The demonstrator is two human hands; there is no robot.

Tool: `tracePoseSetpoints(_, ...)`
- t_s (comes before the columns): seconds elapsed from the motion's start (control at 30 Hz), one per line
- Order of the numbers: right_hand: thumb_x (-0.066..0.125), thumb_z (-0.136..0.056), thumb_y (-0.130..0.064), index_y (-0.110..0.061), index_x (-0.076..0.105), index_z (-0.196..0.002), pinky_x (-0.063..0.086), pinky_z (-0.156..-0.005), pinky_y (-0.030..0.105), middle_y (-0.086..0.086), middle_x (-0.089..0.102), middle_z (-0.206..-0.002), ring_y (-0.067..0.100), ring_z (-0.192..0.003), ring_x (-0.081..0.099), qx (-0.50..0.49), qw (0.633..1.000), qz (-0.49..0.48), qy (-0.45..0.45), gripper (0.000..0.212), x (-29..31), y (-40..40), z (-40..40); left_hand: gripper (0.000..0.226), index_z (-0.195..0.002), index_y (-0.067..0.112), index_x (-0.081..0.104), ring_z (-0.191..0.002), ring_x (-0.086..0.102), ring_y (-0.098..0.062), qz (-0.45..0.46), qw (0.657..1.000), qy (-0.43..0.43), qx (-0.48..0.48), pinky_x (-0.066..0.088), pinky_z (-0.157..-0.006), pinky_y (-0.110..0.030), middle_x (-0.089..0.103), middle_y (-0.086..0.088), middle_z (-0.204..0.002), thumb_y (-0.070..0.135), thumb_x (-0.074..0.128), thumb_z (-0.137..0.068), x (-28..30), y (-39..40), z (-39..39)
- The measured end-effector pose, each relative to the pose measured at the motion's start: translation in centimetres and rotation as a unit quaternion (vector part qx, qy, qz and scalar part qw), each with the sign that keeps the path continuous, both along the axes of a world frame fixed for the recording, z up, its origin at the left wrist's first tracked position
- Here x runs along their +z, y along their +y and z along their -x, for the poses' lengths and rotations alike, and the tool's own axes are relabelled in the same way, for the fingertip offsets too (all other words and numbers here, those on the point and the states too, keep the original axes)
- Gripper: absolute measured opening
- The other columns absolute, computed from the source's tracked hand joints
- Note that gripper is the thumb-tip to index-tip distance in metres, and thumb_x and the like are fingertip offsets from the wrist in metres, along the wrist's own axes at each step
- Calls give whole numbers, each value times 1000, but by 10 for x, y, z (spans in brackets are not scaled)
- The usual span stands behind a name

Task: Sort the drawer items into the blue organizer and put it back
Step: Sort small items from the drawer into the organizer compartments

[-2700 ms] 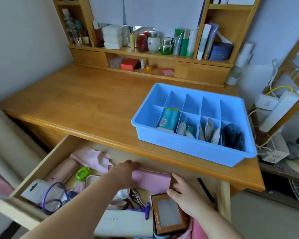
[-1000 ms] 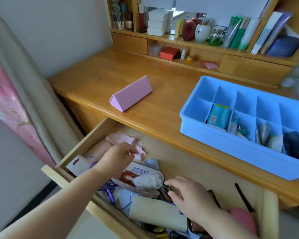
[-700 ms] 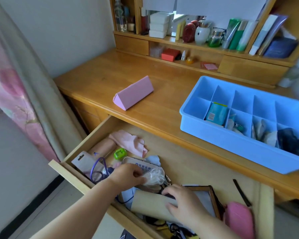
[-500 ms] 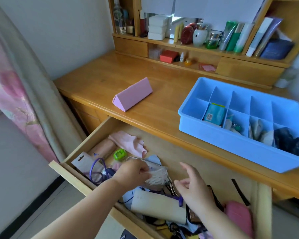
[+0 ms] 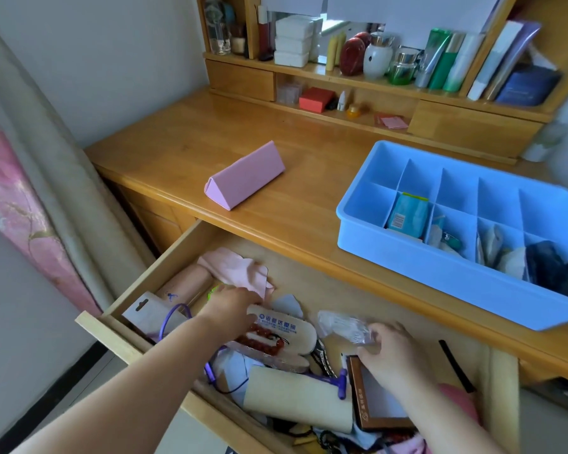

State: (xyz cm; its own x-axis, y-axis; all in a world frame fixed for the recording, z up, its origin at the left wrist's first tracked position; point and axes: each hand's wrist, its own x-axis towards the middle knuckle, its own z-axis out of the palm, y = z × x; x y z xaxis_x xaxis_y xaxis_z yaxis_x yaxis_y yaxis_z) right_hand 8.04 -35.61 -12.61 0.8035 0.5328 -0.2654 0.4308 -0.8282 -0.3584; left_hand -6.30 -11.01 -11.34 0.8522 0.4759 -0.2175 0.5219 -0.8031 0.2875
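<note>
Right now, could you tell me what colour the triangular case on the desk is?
Pink case, head view.

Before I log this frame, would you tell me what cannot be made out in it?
- Head view: left hand fingertips, tucked under the pink cloth.
- Blue organizer right end, cut off by the frame edge.
- Clear bag contents, blurred, in the right hand.

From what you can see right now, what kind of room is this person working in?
Most likely a bedroom with a dressing desk: a wooden desk with a hutch shelf of cosmetic bottles and jars, a pink floral curtain beside it, and an open drawer of small personal items.
</note>
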Motion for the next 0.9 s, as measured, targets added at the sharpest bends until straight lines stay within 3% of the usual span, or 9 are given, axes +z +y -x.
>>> tracePoseSetpoints(0.13, 59, -87, -35, -30, 55, -117, 39, -66, 19, -13, 52, -111, 5, -93, 55, 24, 994, -89, -59, 30, 13, 1, 8, 18, -104, 22, 60, -98, 52, -16, 28, 998, 47, -16, 38, -84, -21, 61, 3, -105, 23, 44, -96, -5, 12, 14)
tracePoseSetpoints(0.2, 59, -88, -36, -33, 57, -112, 40, -65, 17, -18, 57, -101, -2, -82, 53, 39, 991, -131, -5, 24, 20, 7, 17, 16, -96, 29, 54, -85, 53, -14, 125, 987, -52, 90, 41, -75, -21, 62, 0, -96, 16, 44, -95, 2, 18, 24)
tracePoseSetpoints(0.3, 57, -88, -47, -29, 55, -121, 51, -72, 25, -12, 65, -91, 3, -76, 62, 13, 970, -166, 180, 37, 30, 28, 34, 31, -82, 27, 49, -79, 56, -21, 134, 955, -199, 176, 46, -69, -32, 60, -2, -82, -4, 46, -87, 6, 22, 40)
tracePoseSetpoints(0.4, 61, -80, -58, -20, 53, -120, 52, -60, 30, 10, 68, -98, 18, -62, 66, -78, 872, -219, 430, 56, 44, 58, 54, 33, -81, 22, 50, -73, 53, -17, 238, 904, -283, 216, 45, -65, -27, 56, 1, -75, -10, 45, -88, 7, 5, 51)
tracePoseSetpoints(0.47, 66, -82, -50, -23, 55, -110, 53, -54, 28, 17, 69, -97, 22, -59, 68, -110, 818, -260, 501, 41, 52, 75, 67, 32, -81, 23, 51, -71, 57, -11, 283, 874, -327, 221, 48, -63, -22, 59, 3, -74, -7, 47, -92, 9, -10, 54)
tracePoseSetpoints(0.53, 62, -86, -26, -26, 56, -108, 53, -52, 29, 13, 72, -78, 23, -58, 68, -103, 844, -290, 439, 22, 57, 84, 73, 28, -85, 20, 51, -68, 57, -4, 285, 874, -331, 215, 48, -59, -15, 60, 1, -76, -6, 47, -93, 9, -22, 56)
tracePoseSetpoints(0.63, 46, -87, -9, -50, 50, -104, 54, -64, 25, -5, 69, -75, 11, -66, 68, 50, 933, -303, 189, 45, 60, 85, 68, 27, -96, 19, 49, -77, 58, -3, 232, 907, -296, 186, 46, -65, -12, 61, 4, -85, -7, 49, -90, 9, -27, 58)
tracePoseSetpoints(0.73, 51, -89, -7, -43, 53, -111, 39, -57, 2, -19, 59, -74, -9, -66, 59, 157, 931, -325, 57, 43, 71, 84, 62, 42, -117, 21, 50, -96, 59, -6, 177, 936, -266, 151, 46, -82, -19, 63, 10, -104, -7, 49, -85, 16, -25, 53)
tracePoseSetpoints(0.9, 46, -89, -7, -30, 57, -95, 48, -48, 19, 1, 68, -73, 12, -54, 66, 6, 883, -406, 237, 26, 88, 91, 38, 37, -101, 38, 56, -83, 59, 4, 88, 930, -340, 112, 43, -69, -11, 61, 26, -86, 4, 54, -87, 41, -18, 46)
